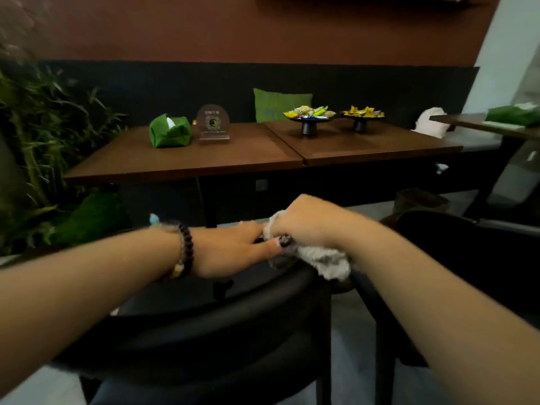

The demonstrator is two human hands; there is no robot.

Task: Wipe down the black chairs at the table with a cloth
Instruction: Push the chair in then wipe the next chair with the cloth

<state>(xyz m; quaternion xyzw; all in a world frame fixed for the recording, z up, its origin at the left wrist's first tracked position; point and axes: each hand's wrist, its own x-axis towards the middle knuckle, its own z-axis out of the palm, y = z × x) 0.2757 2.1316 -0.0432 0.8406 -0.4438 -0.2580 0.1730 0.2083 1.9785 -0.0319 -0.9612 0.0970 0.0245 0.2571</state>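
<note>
Nearest, the black chair (233, 314) stands with its curved backrest toward the camera. The left hand (230, 249) lies flat with straight fingers on the top rail, probably to steady the chair. Touching it, the right hand (304, 223) bunches the pale cloth (324, 260) in curled fingers, pressing it onto the rail to wipe. A second black chair (467, 258) waits to the right. Beyond, the tabletop (233, 156) carries a green tissue holder (170, 131) and two candy dishes (309, 116).
</note>
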